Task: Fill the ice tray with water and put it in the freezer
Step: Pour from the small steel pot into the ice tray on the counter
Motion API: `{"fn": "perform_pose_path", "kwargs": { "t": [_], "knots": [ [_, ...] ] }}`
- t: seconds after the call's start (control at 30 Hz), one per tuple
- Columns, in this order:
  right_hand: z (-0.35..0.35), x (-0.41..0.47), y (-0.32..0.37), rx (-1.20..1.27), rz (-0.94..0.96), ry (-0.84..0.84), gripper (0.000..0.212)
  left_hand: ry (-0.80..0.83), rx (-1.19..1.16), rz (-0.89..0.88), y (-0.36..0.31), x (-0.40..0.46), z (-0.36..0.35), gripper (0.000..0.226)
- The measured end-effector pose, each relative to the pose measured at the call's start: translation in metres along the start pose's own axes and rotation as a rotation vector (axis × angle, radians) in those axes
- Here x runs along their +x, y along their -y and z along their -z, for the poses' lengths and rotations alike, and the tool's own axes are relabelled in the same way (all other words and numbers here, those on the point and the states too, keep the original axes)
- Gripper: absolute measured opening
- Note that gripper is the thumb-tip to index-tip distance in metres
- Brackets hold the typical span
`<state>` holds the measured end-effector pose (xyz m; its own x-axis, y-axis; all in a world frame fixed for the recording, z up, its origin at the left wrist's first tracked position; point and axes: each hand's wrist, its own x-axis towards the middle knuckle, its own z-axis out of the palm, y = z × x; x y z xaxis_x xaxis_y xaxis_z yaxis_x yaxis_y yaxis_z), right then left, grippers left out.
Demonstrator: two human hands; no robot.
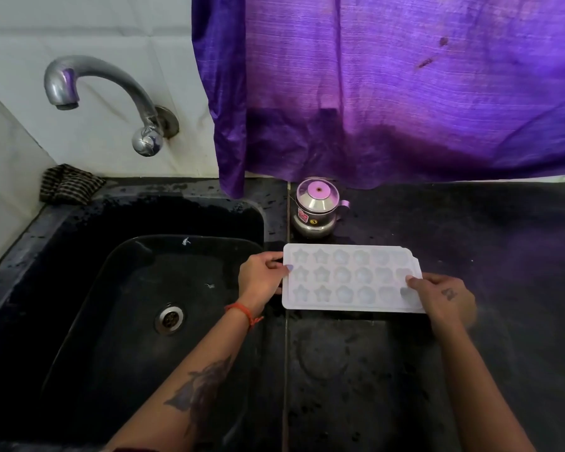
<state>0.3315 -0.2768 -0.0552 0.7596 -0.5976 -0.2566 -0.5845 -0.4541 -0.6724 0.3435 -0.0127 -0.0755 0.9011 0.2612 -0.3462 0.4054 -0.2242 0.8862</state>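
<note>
Dim overall. Daylight comes through the purple curtain (405, 86) at the back, brightest upper right, and throws a violet cast on the counter (486, 239) at its right edge. The tap (101, 93) shows soft highlights. The black sink (46, 256) swallows detail. Wide-angle bend at the frame edges. Soft focus throughout; right hand (444, 298) slightly smeared.

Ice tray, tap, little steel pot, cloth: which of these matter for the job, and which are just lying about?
For the job: ice tray, held by left hand and right hand; tap; sink.
Lying about: steel pot, checked cloth, purple curtain.
</note>
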Motion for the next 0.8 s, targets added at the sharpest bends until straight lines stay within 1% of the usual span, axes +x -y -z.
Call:
{"fn": "perform_pose_path", "kwargs": {
  "t": [0.2,0.37,0.47,0.53,0.63,0.73,0.8],
  "knots": [
    [0.001,-0.001,-0.008,-0.041,0.019,-0.014,0.027,0.039,0.017,0.004,0.007,-0.001,-0.005,0.033],
    [0.001,0.001,-0.010,-0.083,0.061,-0.001,0.029,0.036,0.019,-0.016,0.008,0.002,-0.003,0.037],
    [0.000,0.004,-0.010,-0.126,0.156,-0.071,0.034,-0.035,0.063,-0.076,0.008,0.004,-0.002,0.043],
    [-0.004,0.007,-0.007,-0.109,0.230,-0.098,0.039,-0.071,0.071,-0.123,0.005,0.006,-0.001,0.045],
    [-0.012,0.010,0.006,-0.042,0.347,-0.056,0.048,-0.098,0.081,-0.207,-0.004,0.009,-0.001,0.050],
    [-0.023,0.005,0.027,0.090,0.479,0.006,0.050,-0.096,0.088,-0.278,-0.014,0.015,-0.001,0.060],
    [-0.031,0.003,0.044,0.175,0.534,0.068,0.052,-0.077,0.085,-0.300,-0.019,0.020,-0.002,0.067]
  ]
}}
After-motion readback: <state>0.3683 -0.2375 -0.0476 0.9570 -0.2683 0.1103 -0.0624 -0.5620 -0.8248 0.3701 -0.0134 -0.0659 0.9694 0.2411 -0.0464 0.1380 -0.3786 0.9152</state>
